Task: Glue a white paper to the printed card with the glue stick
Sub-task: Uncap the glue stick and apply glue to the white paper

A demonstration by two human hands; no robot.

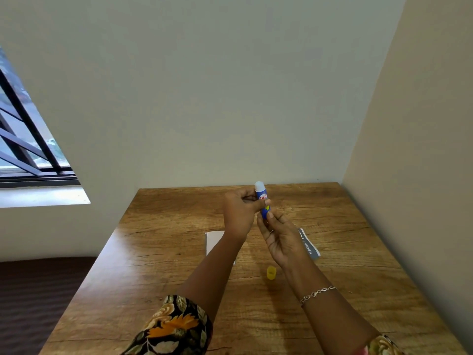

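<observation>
A blue glue stick [262, 198] is held upright above the wooden table [158, 252], its white glue tip bare at the top. My left hand [239, 212] pinches its upper body. My right hand [280, 235] grips its lower end from below. The yellow cap [271, 273] stands on the table beneath my right wrist. A white paper [214, 240] lies flat under my left forearm, partly hidden. The printed card [309, 245], with a grey strip of text, lies to the right and is mostly covered by my right hand.
The table fills a corner, with a wall behind it and another [409, 149] along its right edge. A barred window [28, 147] is at the far left. Dark flooring [38, 298] lies beyond the table's left edge.
</observation>
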